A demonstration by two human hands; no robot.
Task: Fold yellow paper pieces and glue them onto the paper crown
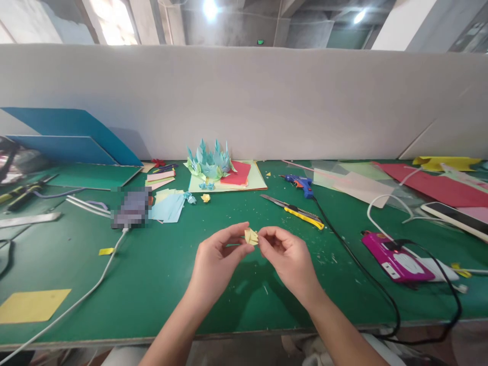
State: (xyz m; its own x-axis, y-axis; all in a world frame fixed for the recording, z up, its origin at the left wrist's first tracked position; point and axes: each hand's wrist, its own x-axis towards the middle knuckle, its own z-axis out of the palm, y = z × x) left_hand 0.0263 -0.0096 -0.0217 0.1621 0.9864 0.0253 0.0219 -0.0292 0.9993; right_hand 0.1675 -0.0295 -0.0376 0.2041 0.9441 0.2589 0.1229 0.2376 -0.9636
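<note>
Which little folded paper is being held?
The pale yellow one, between left hand and right hand; the brighter yellow one and blue ones lie farther back.

Both bare forearms cross the table's near edge (232, 335) and slant inward, wrists raised above it. The left hand (219, 254) pinches between thumb and index finger; the right hand (287, 254) curls its fingers, thumb against index, fingertips close to the left's.

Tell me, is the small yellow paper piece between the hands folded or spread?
Folded: the small yellow paper piece shows creases and angled facets between left hand and right hand.
</note>
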